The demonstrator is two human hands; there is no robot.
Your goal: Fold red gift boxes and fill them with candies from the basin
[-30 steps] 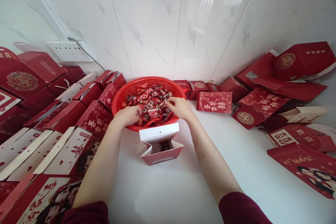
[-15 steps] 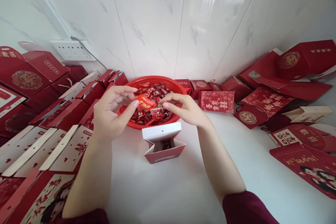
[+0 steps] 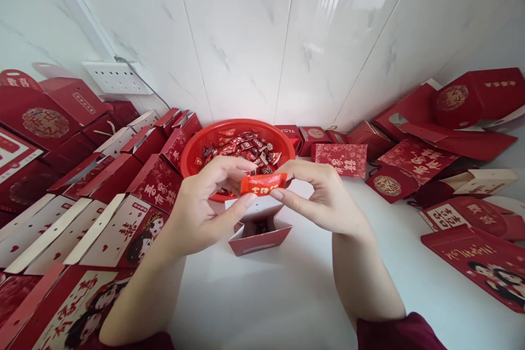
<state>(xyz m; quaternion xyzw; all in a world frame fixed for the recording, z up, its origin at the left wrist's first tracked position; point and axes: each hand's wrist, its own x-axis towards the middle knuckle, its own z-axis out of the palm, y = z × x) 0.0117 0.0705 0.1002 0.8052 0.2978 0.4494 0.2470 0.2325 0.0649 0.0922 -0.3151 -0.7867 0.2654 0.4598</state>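
Note:
Between my two hands is a bright red wrapped candy (image 3: 263,184) with gold lettering. My left hand (image 3: 209,202) pinches its left end with thumb and fingers. The right end is pinched by my right hand (image 3: 324,191). Just below the candy stands an open gift box (image 3: 260,243), white and red, its top flap up and something dark inside. Part of the box's back flap is hidden by my hands and the candy. Behind them a red plastic basket (image 3: 191,147) holds many small wrapped candies (image 3: 254,147).
Rows of red and white gift boxes (image 3: 110,229) line the left side. More red boxes (image 3: 414,161) lie piled at the right, and a flowered red box (image 3: 341,160) is right of the basket. A white socket strip (image 3: 117,77) is on the tiled wall (image 3: 241,38).
Both hands have come back from over the basket toward me, bringing the red candy above the open box. My right hand has closed on the candy's right end.

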